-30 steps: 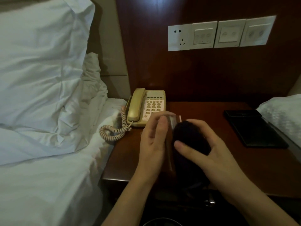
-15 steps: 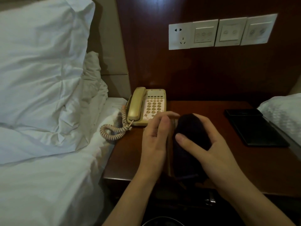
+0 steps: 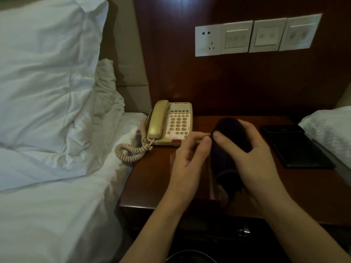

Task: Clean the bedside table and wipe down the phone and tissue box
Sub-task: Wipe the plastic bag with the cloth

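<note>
A beige corded phone (image 3: 176, 122) sits at the back left of the dark wooden bedside table (image 3: 152, 177), its coiled cord (image 3: 131, 150) hanging over the left edge. My right hand (image 3: 252, 158) grips a dark cloth (image 3: 228, 133) bunched over the middle of the table. My left hand (image 3: 190, 158) is right beside it, thumb and fingers pinched at the cloth's left edge on a thin clear object (image 3: 213, 186) that the cloth mostly hides. I cannot tell what that object is.
A flat black case (image 3: 292, 147) lies at the table's right side. White pillows and bedding (image 3: 47, 111) press against the left edge, and another white pillow (image 3: 330, 128) sits at the right. Wall sockets and switches (image 3: 254, 37) are above.
Both hands with the cloth have moved a little farther back on the table. My left fingers have curled from lying flat along the object into a pinch.
</note>
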The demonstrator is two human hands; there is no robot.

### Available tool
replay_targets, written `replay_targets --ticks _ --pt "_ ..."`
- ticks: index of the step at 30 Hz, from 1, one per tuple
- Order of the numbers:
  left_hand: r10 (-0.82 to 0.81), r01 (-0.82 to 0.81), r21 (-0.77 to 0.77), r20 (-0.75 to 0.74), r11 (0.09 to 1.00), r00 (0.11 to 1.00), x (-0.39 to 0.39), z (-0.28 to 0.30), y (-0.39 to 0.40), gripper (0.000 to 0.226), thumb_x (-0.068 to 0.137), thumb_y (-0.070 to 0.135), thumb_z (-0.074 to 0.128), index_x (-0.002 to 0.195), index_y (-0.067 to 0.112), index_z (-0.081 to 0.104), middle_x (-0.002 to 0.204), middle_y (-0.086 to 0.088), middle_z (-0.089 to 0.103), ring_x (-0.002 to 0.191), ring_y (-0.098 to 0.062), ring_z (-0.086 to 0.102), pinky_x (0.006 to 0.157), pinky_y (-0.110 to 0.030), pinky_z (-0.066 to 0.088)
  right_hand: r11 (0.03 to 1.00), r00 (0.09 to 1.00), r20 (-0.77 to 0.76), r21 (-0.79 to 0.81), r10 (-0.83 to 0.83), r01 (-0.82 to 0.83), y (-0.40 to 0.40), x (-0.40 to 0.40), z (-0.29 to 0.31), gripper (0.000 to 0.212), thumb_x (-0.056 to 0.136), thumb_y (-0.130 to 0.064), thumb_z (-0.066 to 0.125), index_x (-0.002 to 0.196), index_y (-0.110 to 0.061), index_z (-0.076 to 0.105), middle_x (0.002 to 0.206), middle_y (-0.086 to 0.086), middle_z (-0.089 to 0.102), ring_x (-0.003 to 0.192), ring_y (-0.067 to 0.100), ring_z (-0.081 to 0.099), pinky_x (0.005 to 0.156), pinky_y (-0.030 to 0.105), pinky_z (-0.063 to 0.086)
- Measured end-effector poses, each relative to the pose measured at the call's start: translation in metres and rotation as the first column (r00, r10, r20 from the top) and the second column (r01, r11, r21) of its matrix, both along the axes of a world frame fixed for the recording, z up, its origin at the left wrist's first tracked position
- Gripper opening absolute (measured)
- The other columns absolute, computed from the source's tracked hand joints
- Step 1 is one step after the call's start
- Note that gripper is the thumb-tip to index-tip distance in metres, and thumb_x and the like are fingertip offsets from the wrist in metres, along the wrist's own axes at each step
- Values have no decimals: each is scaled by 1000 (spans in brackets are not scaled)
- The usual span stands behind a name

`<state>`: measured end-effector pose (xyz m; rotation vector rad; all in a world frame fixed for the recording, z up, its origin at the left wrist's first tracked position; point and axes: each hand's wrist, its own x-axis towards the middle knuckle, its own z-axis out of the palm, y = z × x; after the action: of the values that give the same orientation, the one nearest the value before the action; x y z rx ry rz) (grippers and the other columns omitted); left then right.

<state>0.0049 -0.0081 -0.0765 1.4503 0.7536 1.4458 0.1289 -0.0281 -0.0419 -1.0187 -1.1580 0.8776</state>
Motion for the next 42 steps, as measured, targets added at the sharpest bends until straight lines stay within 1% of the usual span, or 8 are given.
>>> replay_targets --ticks 7,12,17,23,29,32,37,42 --pt "45 -45 8 34 999 998 -14 -1 7 14 99 36 57 102 30 70 99 5 71 97 -12 66 85 -28 52 983 968 171 -61 181 -173 -27 -9 -14 48 74 -45 68 118 -48 50 107 -35 59 99 -14 59 74 9 52" --pt "34 -33 -15 14 999 999 -4 -2 4 15 97 32 58 93 39 71 98 10 70 98 -7 66 82 -21 53 998 986 153 8 58 -60 -4 -2 -6 35 85 -35 69 115 -41 51 100 -37 59 93 -14 60 68 6 50" --pt "61 -55 -53 109 997 992 -13 2 5 13 94 35 60 89 37 72 91 4 71 85 -10 67 73 -20 53 960 957 124 -138 261 -244 -31 -3 -18 52 74 -42 71 120 -49 48 105 -37 60 98 -14 60 73 9 51" --pt "31 -30 -22 31 999 999 -2 0 -1 11 96 37 61 97 37 72 101 2 70 101 -13 66 84 -25 53 986 998 -7 -152 69 -69 -1 5 -8 40 79 -35 73 117 -29 62 100 -10 71 86 -1 69 63 12 52" --pt "88 -87 -19 83 996 993 -13 0 2 12 93 45 61 92 40 71 102 -12 69 97 -22 65 82 -30 53 894 936 -54 -280 349 -350 -29 6 -19 42 73 -26 77 114 -20 67 103 -1 76 95 16 73 80 32 60" --pt "89 -89 -7 66 996 994 -10 6 0 14 95 42 58 95 37 71 101 1 68 96 -13 65 80 -24 53 905 945 -64 -273 322 -327 -27 12 -20 39 75 -24 76 112 -19 69 104 4 75 95 21 73 83 39 60" --pt "101 -97 48 -84 994 991 -5 4 -4 30 104 42 43 108 34 71 119 6 67 118 -12 61 98 -30 48 921 956 2 -268 294 -283 -29 10 -22 37 75 -27 77 110 -21 69 99 -2 75 93 15 73 74 28 59" --pt "48 -49 -4 -84 999 995 -2 4 -8 32 105 37 39 108 36 71 115 7 69 114 -6 62 94 -18 47 950 976 -93 -228 199 -215 -18 3 -14 33 75 -25 76 108 -25 69 96 -8 75 88 8 72 68 20 57"
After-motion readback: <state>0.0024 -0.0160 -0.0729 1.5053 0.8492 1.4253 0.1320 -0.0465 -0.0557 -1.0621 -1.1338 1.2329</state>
